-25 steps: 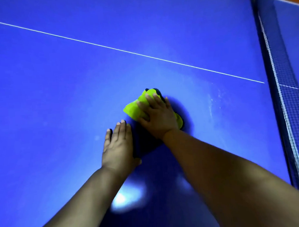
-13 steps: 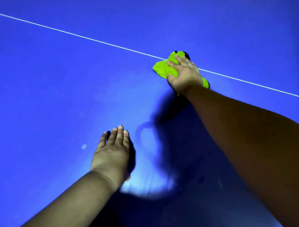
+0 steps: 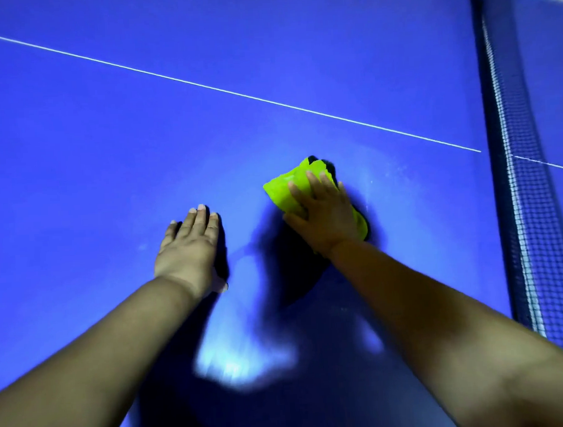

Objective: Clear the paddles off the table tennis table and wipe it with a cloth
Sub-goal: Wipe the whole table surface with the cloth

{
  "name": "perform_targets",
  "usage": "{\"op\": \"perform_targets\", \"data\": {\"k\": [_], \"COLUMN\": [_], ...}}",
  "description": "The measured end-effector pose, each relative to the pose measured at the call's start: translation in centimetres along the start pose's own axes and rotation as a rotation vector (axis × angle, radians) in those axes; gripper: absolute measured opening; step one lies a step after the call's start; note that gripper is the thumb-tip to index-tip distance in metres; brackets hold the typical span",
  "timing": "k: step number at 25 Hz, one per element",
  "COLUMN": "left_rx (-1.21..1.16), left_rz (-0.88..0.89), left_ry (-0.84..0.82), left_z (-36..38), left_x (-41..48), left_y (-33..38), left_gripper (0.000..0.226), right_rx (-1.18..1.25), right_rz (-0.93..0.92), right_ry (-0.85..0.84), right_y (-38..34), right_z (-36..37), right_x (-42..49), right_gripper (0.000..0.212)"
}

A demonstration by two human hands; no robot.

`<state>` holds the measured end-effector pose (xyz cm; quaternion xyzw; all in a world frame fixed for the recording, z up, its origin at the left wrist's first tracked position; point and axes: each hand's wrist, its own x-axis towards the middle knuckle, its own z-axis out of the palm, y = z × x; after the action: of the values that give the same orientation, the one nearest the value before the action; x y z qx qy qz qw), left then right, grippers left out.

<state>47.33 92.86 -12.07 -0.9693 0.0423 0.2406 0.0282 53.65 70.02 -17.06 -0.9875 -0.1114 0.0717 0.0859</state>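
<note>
No paddles showing; you're wiping. Right grip (image 3: 322,214) is pressing cloth (image 3: 284,190), fingers flat, at 2 o'clock from left grip (image 3: 188,246), lying released on worktop (image 3: 93,150). Smears (image 3: 397,169) toward 3 o'clock likely remaining.

I can read no words, numbers, logos or labels in this view. The blue table tennis table (image 3: 109,149) bears only a thin white line (image 3: 269,101) painted across it, which is a plain stripe, not lettering. The green cloth (image 3: 282,190) shows no tag or print that I can make out. The net (image 3: 525,202) along the right edge shows dark mesh with a pale band and no brand name on it.
</note>
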Motion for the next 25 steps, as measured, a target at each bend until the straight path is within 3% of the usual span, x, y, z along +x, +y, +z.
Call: {"op": "perform_targets", "data": {"k": [3,6,10,18,20,23,25], "left_rx": [-0.057,-0.249,-0.324,-0.343,-0.337,-0.341,-0.322], "left_rz": [0.042,0.059,0.040,0.061,0.069,0.081,0.104], "left_ry": [0.221,0.345,0.342,0.314,0.306,0.303,0.280], "left_z": [1.8,4.9,8.5,13.9,14.5,14.7,14.6], "left_x": [-3.2,-8.0,-15.0,-27.6,-30.0,-31.9,-32.6], "left_y": [0.0,0.0,-1.3,-3.6,-3.7,-3.3,-2.7], "left_gripper": [0.093,0.069,0.082,0.089,0.085,0.059,0.057], "right_rx": [0.016,0.055,0.028,0.006,0.012,0.024,-0.001], "right_rz": [-0.004,-0.026,-0.036,-0.083,-0.100,-0.131,-0.172], "right_ry": [-0.032,0.009,0.092,0.091,0.080,0.085,0.086], "right_y": [-3.1,-6.0,-10.3,-19.2,-20.7,-21.4,-20.7], "right_z": [1.1,2.7,4.9,7.9,8.5,8.9,8.7], "right_x": [-6.3,-12.6,-20.7,-34.4,-37.2,-40.8,-43.0], "right_gripper": [0.082,0.068,0.051,0.045,0.044,0.047,0.053]}}
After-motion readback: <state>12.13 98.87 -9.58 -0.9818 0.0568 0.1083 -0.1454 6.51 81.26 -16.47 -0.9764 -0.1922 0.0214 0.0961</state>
